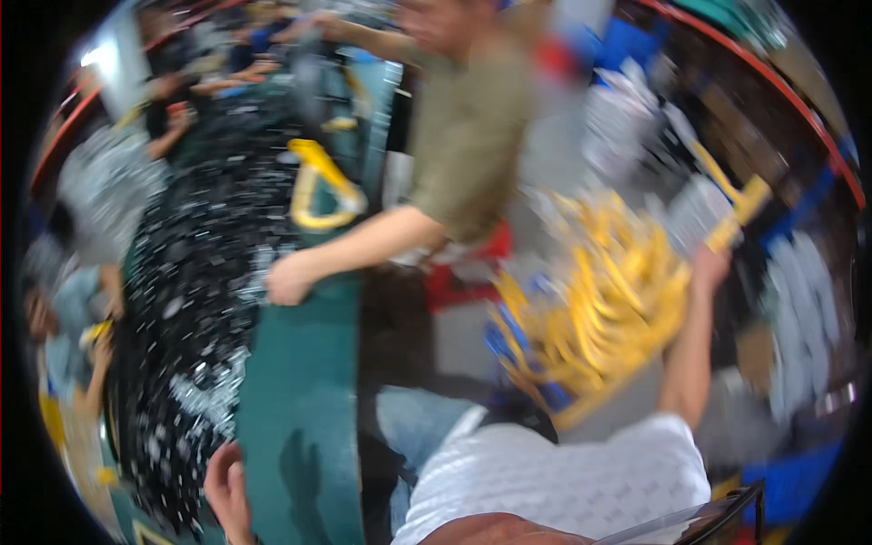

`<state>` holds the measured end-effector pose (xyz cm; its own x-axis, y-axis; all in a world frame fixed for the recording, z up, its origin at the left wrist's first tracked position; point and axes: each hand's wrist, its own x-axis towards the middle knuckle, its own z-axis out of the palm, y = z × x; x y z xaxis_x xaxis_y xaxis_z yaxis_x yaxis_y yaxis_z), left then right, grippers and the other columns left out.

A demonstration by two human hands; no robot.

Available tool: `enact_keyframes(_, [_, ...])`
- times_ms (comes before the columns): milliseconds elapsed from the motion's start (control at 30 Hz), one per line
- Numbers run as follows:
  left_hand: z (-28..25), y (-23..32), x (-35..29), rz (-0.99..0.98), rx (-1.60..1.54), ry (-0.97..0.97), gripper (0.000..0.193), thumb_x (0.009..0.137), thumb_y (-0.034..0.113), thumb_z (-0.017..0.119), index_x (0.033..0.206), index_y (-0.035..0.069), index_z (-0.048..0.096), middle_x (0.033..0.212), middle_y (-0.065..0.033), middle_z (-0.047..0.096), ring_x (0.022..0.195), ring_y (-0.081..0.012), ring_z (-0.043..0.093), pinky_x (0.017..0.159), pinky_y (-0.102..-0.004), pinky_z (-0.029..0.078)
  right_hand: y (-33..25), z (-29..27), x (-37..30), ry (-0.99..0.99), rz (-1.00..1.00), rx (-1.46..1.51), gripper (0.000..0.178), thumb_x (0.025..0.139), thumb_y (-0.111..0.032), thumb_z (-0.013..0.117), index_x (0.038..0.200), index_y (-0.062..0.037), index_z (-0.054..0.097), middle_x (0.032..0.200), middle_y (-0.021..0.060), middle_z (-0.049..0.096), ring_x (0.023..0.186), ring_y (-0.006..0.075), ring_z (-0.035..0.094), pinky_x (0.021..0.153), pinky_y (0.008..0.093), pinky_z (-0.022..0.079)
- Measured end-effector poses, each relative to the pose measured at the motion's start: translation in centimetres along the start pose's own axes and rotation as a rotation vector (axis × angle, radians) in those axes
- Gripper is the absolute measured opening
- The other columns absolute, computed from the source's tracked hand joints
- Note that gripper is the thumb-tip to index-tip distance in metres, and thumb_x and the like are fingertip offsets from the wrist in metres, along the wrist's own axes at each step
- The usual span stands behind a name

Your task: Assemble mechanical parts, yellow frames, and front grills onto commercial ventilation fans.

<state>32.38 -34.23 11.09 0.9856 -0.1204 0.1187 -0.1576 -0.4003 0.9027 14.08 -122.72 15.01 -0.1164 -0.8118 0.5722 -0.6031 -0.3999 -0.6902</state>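
A long counter with a smooth green top runs from its near end away toward the far end, its long edges bowed by the lens. A bare green strip follows the right edge, widest toward the near end, with a soft dark shadow across it. From that strip over to the left edge, a thick scatter of small dark pieces covers the top, flecked with pale bits. A brighter clump of glossy, whitish pieces sits beside the bare strip toward the near end. Farther along, near the right edge, is a yellow looped frame, with a small yellow item beyond it. Blur hides what the small pieces are.
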Motion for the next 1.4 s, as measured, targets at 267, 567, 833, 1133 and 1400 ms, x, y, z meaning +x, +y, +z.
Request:
enact_keyframes(267, [3.5, 7.2, 0.2, 0.269, 0.108, -0.153, 0.034, 0.089, 0.011, 0.069, 0.120, -0.002, 0.063, 0.114, -0.0154, 0.071, 0.101, -0.0271, 0.070, 0.090, -0.0359, 0.055, -13.9, -12.1, -4.9, 0.169, -0.407, 0.537, 0.058, 0.094, -0.007, 0.058, 0.149, 0.0010, 0.040, 0.138, 0.0150, 0.056, 0.123, 0.0247, 0.056, 0.106, 0.0334, 0.040])
enact_keyframes(567, [2.8, 7.7, -2.2, 0.348, 0.110, -0.119, 0.035, 0.091, 0.011, 0.069, 0.123, 0.000, 0.063, 0.115, -0.0135, 0.070, 0.101, -0.0243, 0.070, 0.090, -0.0350, 0.055, -24.1, -18.9, -12.0, -0.093, -0.608, 1.133, 0.058, 0.090, 0.004, 0.062, 0.145, 0.0062, 0.043, 0.120, 0.0112, 0.061, 0.104, 0.0180, 0.060, 0.092, 0.0292, 0.048])
enact_keyframes(833, [-3.1, 5.4, -6.8, 0.206, -0.139, 0.371, 0.044, 0.098, 0.014, 0.063, 0.139, 0.001, 0.053, 0.129, -0.0055, 0.062, 0.110, -0.0129, 0.061, 0.092, -0.0261, 0.049, -38.7, -11.0, -21.3, -1.078, -1.022, 1.489, 0.070, 0.082, 0.009, 0.059, 0.149, 0.0089, 0.037, 0.136, 0.0157, 0.056, 0.116, 0.0201, 0.059, 0.094, 0.0318, 0.050])
enact_keyframes(1133, [-13.8, 7.0, -12.7, 0.510, 0.035, 1.055, 0.078, 0.100, 0.026, 0.062, 0.157, -0.001, 0.015, 0.156, -0.0173, 0.035, 0.138, -0.0297, 0.044, 0.114, -0.0380, 0.038, -52.9, -6.8, -39.9, -1.261, -1.475, 1.941, 0.050, 0.076, -0.004, 0.075, 0.125, 0.0033, 0.063, 0.102, 0.0123, 0.071, 0.087, 0.0148, 0.069, 0.078, 0.0278, 0.057])
enact_keyframes(1400, [-15.6, 9.7, -23.1, 0.650, 0.598, 1.466, 0.058, 0.108, 0.044, 0.034, 0.136, -0.005, 0.049, 0.149, -0.0199, 0.048, 0.140, -0.0372, 0.043, 0.119, -0.0457, 0.029, -55.5, -7.7, -50.3, -1.512, -1.725, 2.141, 0.054, 0.072, -0.003, 0.071, 0.126, -0.0016, 0.064, 0.096, 0.0151, 0.069, 0.083, 0.0313, 0.068, 0.074, 0.0369, 0.056])
